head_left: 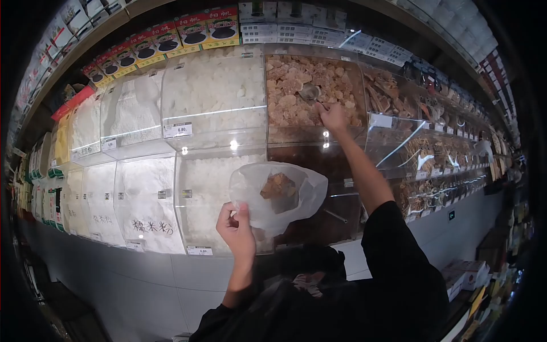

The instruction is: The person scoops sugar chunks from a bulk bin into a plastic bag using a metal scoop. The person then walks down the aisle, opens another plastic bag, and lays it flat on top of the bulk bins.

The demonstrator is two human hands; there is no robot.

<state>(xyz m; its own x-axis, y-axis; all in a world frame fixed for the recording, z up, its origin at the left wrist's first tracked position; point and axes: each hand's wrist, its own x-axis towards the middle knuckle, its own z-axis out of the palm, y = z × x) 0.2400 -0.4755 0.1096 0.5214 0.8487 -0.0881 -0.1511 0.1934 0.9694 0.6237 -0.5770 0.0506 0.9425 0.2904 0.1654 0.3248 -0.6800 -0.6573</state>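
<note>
My left hand (pixel 236 228) pinches the rim of a thin, clear-white plastic bag (pixel 312 191), whose mouth spreads wide. Several amber lumps that look like rock sugar (pixel 278 186) lie inside the bag. Farther up, my right hand (pixel 333 117) is closed around the handle of a round metal ladle (pixel 310 92). The ladle's bowl rests among amber sugar lumps (pixel 285 80) in an upper clear bin, and I cannot make out what it contains. The bag hangs over the lower bins, in front of a dark brown one (pixel 305 222).
Clear bins of white lumps (pixel 213 85) and white powder (pixel 145 196) stand to the left. Dried goods fill bins (pixel 421 154) to the right. Boxed packages (pixel 194 28) line the shelf behind. Clear bin walls and front edges surround my right forearm.
</note>
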